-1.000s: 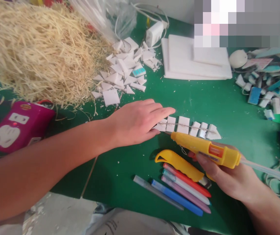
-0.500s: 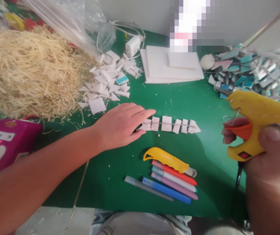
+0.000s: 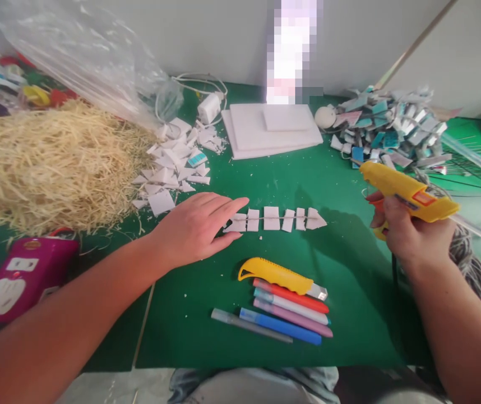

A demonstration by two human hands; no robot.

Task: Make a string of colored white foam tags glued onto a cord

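Observation:
A row of white foam pieces [image 3: 271, 218], joined by a thin cord along their middles, lies on the green table. My left hand [image 3: 198, 227] rests at the row's left end, fingers stretched and thumb apart on either side of the end piece. The hand partly covers that piece; whether it presses on it I cannot tell. Off to the right, my right hand [image 3: 417, 230] grips a yellow hot glue gun [image 3: 396, 182] with an orange trigger, raised above the table. A yellow utility knife [image 3: 278, 273] with its blade out lies nearer to me, beside several capped pens [image 3: 285, 325].
Wood shavings [image 3: 55, 163] and a purple power socket [image 3: 22, 280] occupy the left. White foam scraps [image 3: 173, 163], a white charger [image 3: 209, 108] and stacked foam sheets [image 3: 244, 140] stand behind. At right are a heap of blue-and-white scraps [image 3: 387, 134] and grey cord [image 3: 471, 264].
My right hand has moved the glue gun farther from me, toward the scrap heap, and turned it. The camera view has shifted. My left hand stays at the foam row's end.

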